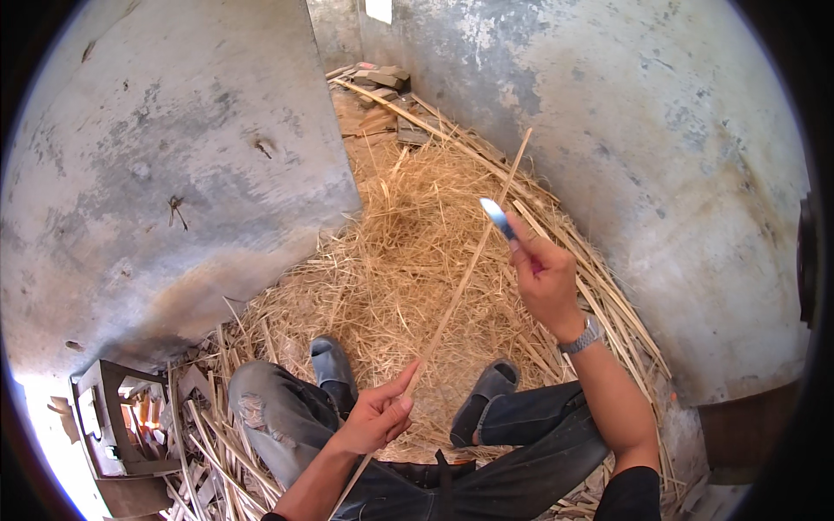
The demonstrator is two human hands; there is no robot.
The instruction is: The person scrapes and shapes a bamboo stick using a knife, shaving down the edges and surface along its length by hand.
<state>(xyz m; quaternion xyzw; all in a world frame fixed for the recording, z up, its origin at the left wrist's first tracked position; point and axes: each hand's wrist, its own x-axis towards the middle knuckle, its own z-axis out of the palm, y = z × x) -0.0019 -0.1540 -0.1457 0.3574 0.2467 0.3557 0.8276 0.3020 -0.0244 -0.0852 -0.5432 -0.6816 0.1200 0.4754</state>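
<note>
Left hand [380, 418] is pinching a long pale strip [456, 291] between thumb and fingers; strip is slanting away, up and right of that grip, its near end running back beside the forearm. Right hand [546, 273], farther out and rightward, is clasping a small bluish tool [497, 217], bright tip crossing the strip in view; contact, cannot tell. Straw-coloured shavings [391, 226] are lying beneath and beyond both grips.

Matt wooden strip [456, 295], glossy metal blade [493, 212], fibrous shavings [382, 278], rough mottled wall [660, 191], denim trousers [543, 417]
</note>
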